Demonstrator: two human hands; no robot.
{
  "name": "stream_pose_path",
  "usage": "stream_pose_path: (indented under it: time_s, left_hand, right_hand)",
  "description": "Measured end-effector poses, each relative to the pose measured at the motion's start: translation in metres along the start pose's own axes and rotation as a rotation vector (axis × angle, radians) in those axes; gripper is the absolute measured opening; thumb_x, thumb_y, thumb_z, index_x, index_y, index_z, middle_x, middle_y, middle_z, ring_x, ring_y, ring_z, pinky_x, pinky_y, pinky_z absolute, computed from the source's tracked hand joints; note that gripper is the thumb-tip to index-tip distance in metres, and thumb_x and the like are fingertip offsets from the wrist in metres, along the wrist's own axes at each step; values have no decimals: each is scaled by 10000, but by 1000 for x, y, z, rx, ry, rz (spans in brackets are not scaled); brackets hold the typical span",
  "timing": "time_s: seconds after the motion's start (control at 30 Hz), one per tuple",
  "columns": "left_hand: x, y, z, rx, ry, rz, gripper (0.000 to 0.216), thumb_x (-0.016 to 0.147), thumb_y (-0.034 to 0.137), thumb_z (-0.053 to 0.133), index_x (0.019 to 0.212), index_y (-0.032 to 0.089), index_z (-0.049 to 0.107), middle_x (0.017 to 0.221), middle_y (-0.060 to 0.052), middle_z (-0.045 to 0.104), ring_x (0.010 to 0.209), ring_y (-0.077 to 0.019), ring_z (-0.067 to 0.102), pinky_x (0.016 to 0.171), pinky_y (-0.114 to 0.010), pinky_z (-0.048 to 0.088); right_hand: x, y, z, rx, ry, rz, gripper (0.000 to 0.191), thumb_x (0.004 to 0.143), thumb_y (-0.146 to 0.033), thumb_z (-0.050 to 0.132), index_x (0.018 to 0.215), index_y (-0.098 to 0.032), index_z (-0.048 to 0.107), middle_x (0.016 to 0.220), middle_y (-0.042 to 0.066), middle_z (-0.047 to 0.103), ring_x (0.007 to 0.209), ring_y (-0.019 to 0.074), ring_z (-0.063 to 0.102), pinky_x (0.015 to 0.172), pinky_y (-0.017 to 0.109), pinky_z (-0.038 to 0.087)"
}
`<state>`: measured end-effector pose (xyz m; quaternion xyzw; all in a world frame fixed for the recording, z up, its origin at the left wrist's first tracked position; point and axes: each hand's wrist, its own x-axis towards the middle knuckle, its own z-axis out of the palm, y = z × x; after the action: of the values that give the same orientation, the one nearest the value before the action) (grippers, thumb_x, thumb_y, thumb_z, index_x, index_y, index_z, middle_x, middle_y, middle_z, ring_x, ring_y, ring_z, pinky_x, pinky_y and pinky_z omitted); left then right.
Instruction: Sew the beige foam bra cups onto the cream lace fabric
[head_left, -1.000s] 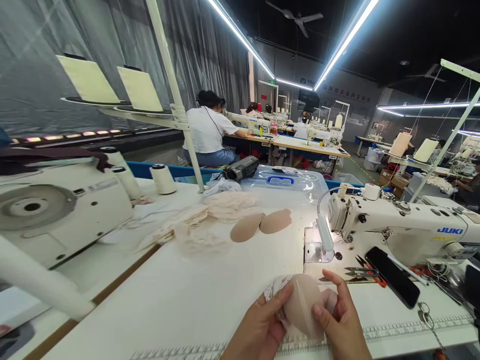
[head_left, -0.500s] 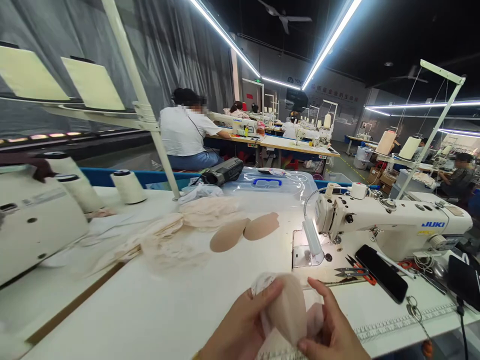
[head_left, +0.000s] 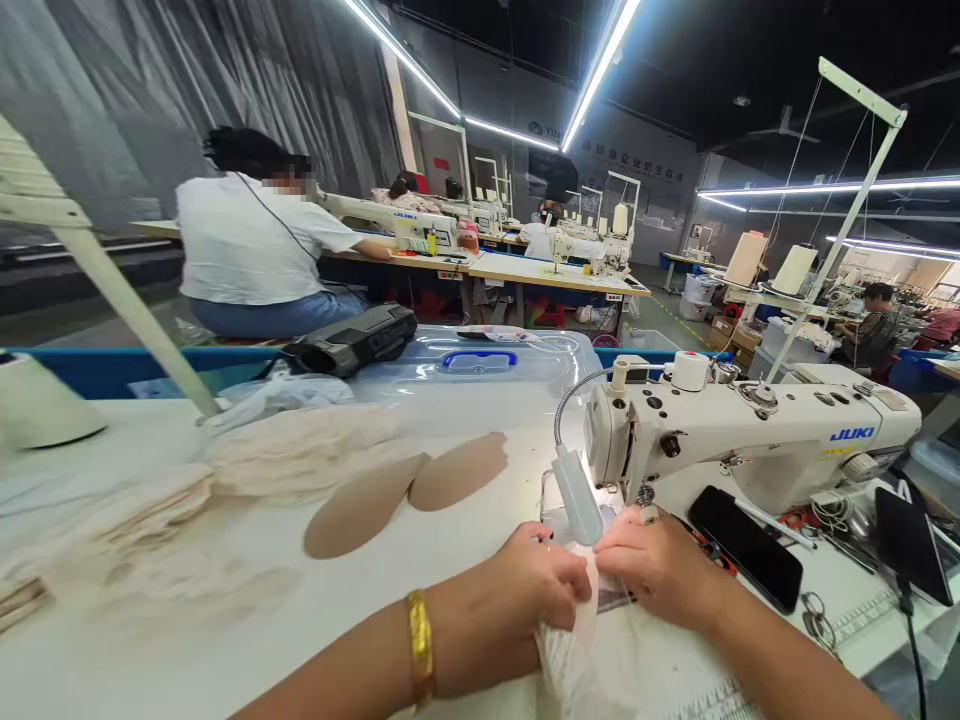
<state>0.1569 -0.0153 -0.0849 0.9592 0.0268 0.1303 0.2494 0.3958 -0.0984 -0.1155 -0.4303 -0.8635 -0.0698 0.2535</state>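
Grips a pale cloth point(head_left: 570, 675) in the left hand point(head_left: 517, 590), with fingers curled over its left edge, beside the metal plate point(head_left: 553, 510) of a white sewing machine point(head_left: 750, 430). Reaches in from the other side with the right hand point(head_left: 660, 565), bent at the fingers and touching the same cloth just below the lamp point(head_left: 577, 495); unclear whether pinching or only pressing there. Runs the cloth between both hands, from the plate down in loose folds toward the near side of the bench point(head_left: 135, 670). Wears a gold bracelet point(head_left: 421, 650) on the left wrist.

Shows two beige pads point(head_left: 364, 508) on the bench, left of the plate, lying next to each other and meeting at one end. Has a heap of thin cloth point(head_left: 300, 445) behind and left of these, and a clear plastic box point(head_left: 536, 370) farther back. Includes a black phone point(head_left: 746, 548) right of the right hand, near a key ring point(head_left: 817, 620). Shows, beyond the box, a seated person point(head_left: 251, 240) in a white shirt.
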Motion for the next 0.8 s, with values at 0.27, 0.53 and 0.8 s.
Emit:
stream_pose_path:
  time_s: [0.27,0.53,0.8]
  left_hand:
    - [-7,-20,21,-8,103,11,235,676,56,615,709,270,708,1109,25,770,865,-202,730,1171,-436,245]
    - [-3,-18,14,3,111,0,230,712,70,606,715,272,717,1085,27,777,891,-196,730,1163,-402,221]
    - [0,-5,0,9,55,-50,219,780,43,642,713,245,695,1110,51,777,922,-175,720,1046,-386,250]
  right_hand:
    - [-4,-3,-10,64,-78,132,311,954,-20,508,942,-251,715,944,22,763,871,202,624,814,317,464]
    - [-1,-3,-9,36,-64,139,307,895,18,495,905,-232,672,919,11,747,817,203,573,780,307,457]
    - [-5,0,-5,12,-80,147,290,937,-5,511,907,-238,682,851,6,700,805,197,556,749,301,429]
